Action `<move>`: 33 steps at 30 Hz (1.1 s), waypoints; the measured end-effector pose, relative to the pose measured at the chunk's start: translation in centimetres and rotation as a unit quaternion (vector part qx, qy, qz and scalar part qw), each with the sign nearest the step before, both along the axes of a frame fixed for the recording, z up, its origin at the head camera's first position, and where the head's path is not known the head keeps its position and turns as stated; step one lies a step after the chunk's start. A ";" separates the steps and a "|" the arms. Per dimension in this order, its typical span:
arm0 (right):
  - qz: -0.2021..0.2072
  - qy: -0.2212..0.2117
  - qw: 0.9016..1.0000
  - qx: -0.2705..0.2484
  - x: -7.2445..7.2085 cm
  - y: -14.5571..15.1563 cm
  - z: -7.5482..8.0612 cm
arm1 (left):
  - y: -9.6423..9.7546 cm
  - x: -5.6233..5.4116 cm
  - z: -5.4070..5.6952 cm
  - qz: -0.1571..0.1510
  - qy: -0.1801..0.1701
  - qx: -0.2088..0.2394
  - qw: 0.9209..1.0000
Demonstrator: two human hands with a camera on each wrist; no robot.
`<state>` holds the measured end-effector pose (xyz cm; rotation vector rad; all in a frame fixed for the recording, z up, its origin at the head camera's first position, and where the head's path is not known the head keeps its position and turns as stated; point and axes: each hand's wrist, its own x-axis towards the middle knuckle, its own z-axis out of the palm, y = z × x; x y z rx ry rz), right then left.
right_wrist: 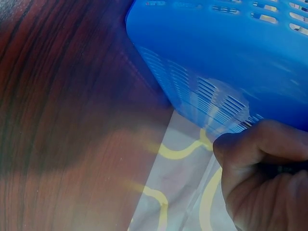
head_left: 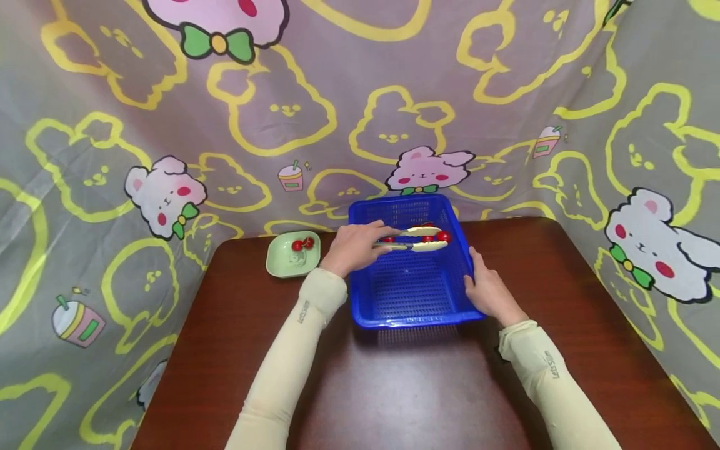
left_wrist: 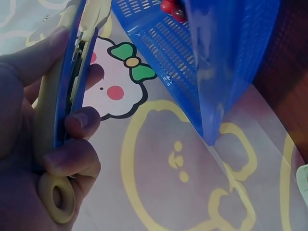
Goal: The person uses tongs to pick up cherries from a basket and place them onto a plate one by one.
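My left hand [head_left: 355, 245] holds a pair of cream-and-grey tongs [left_wrist: 50, 106], fingers and thumb wrapped round the handles, a ring showing at their end. The tong tips reach over the blue plastic basket [head_left: 416, 322], spread a little apart. Red cherries [head_left: 444, 237] show between and around the tips, and some overlap them in the head view. At the basket's right side, my right hand [head_left: 492, 290] grips the rim, thumb on the inner side. In the right wrist view the curled fingers lie against the basket's outer wall [right_wrist: 202, 53].
A pale green dish [head_left: 275, 265] with two cherries [head_left: 302, 244] stands on the brown table [head_left: 236, 356], left of the basket. Behind the table hangs a grey cloth [head_left: 394, 69] with cartoon rabbits, close to the basket's back edge.
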<state>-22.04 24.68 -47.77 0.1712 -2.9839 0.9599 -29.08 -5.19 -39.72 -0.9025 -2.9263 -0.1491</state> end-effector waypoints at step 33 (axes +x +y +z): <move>0.002 -0.012 1.000 0.002 0.0 0.0 0.2 | -5.7 2.1 1.3 0.054 -0.003 0.080 0.995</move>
